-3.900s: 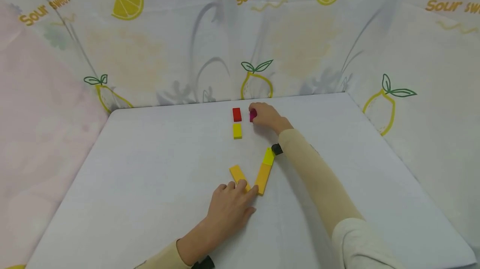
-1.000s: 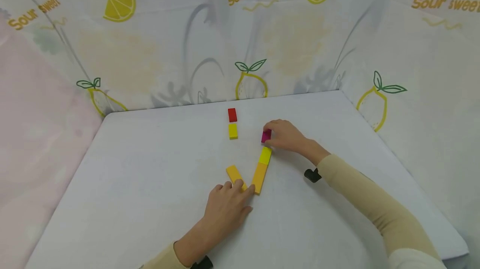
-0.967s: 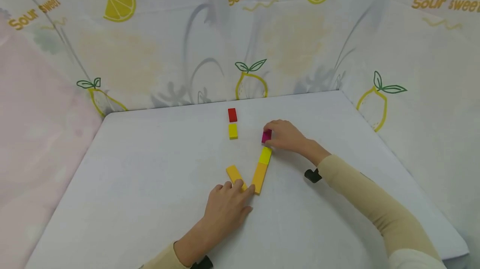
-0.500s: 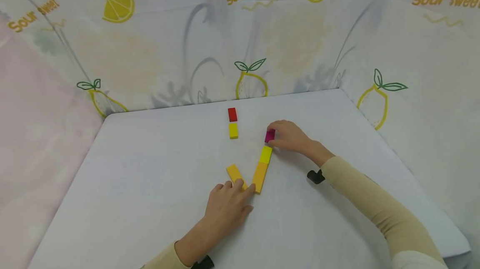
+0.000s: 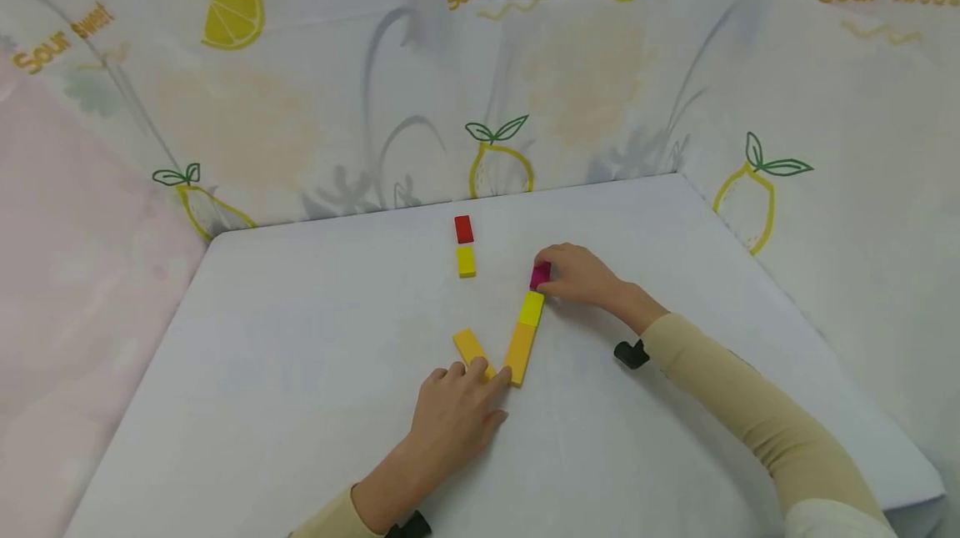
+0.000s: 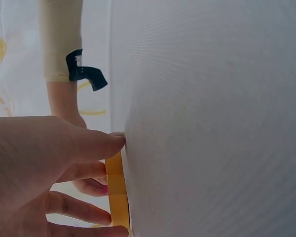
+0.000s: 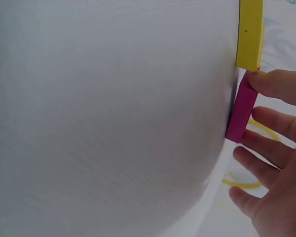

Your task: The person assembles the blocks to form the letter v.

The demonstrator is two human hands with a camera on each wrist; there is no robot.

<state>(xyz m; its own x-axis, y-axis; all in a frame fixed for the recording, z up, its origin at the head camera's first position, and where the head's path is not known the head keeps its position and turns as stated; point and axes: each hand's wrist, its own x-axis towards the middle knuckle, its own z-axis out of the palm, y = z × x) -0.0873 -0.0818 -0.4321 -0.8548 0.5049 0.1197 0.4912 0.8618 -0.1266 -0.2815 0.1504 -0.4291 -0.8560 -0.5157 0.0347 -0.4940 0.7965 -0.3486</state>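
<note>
Between thumb and fingers, my right hand [image 5: 581,275] pinches a small magenta block [image 5: 539,274]. It is at the far end of a slanting row: a bright yellow block [image 5: 531,309], then a longer orange block [image 5: 520,354]. In the right wrist view the magenta block [image 7: 241,107] is tilted, one end close to the yellow block [image 7: 250,34]. Fingers of my left hand [image 5: 453,409] rest on the near ends of that orange block and a second orange block [image 5: 468,344], which form a V. The hand partly hides the second one.
A red block [image 5: 463,229] and another yellow block [image 5: 466,262] lie in a line farther back on the white table [image 5: 300,354]. A lemon-patterned cloth [image 5: 337,87] hangs behind the table's back edge.
My right hand has brought the magenta block from the back of the table to the row's far end. Lately it has shifted slightly right, then nearer the bright yellow block. My left hand stays put.
</note>
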